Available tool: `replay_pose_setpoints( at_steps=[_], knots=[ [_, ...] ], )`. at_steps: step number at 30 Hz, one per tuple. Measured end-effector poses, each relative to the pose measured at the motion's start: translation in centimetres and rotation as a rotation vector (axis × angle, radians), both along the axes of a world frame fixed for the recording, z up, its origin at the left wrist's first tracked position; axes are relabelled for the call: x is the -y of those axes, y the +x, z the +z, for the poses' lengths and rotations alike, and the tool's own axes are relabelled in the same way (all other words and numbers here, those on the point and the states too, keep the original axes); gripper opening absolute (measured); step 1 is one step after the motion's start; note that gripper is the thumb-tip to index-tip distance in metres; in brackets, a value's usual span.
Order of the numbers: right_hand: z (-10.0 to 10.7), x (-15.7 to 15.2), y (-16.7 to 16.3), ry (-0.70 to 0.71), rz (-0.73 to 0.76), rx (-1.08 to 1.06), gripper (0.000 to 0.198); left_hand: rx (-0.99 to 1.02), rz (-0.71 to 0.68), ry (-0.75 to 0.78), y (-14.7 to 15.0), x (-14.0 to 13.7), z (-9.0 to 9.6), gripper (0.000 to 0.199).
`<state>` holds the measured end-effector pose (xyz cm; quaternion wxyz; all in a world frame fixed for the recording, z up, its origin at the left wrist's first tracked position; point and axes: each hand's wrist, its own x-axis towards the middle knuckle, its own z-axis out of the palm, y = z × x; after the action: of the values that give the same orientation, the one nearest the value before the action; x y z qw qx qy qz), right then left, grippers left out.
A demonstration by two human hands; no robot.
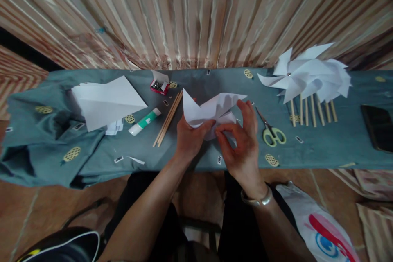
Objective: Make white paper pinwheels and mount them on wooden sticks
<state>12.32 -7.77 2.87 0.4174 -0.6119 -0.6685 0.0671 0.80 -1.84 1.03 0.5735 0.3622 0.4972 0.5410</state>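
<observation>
A white paper pinwheel [199, 115], its blades partly folded, is held above the cloth in front of me. My left hand [192, 134] grips its left side, with the thumb pressed near the middle. At the lower middle of the paper, the thumb and index finger of my right hand [241, 141] are pinched together. The other right fingers are raised beside the right blade. Whether a small pin sits in that pinch is hidden. Thin wooden sticks [168, 119] lie just left of my left hand, and green-handled scissors [270, 131] lie right of my right hand.
White paper sheets [107, 102] lie at left near a glue stick [145, 121]. An open red box of metal pins [159, 86] stands at the back. Finished pinwheels [313, 77] on sticks are stacked at right, beside a dark phone [377, 127]. The green tablecloth [190, 161] ends near me.
</observation>
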Motion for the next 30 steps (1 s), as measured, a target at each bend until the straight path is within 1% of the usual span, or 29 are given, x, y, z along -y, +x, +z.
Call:
replay_pose_setpoints(
  at_steps=[3, 11, 22, 30],
  knots=[
    [-0.49, -0.46, 0.41, -0.003, -0.009, 0.032, 0.011, 0.037, -0.026, -0.025, 0.20, 0.15, -0.18, 0.072],
    [-0.43, -0.65, 0.48, -0.032, -0.003, 0.028, 0.009, 0.135, -0.048, -0.053, -0.06, 0.20, 0.05, 0.073],
    [-0.46, -0.56, 0.67, -0.052, 0.004, -0.040, 0.010, 0.093, -0.065, -0.040, -0.12, 0.33, 0.16, 0.071],
    [-0.46, -0.58, 0.77, -0.065, 0.011, -0.049, 0.009, 0.100, -0.101, -0.043, -0.22, 0.35, -0.01, 0.076]
  ],
)
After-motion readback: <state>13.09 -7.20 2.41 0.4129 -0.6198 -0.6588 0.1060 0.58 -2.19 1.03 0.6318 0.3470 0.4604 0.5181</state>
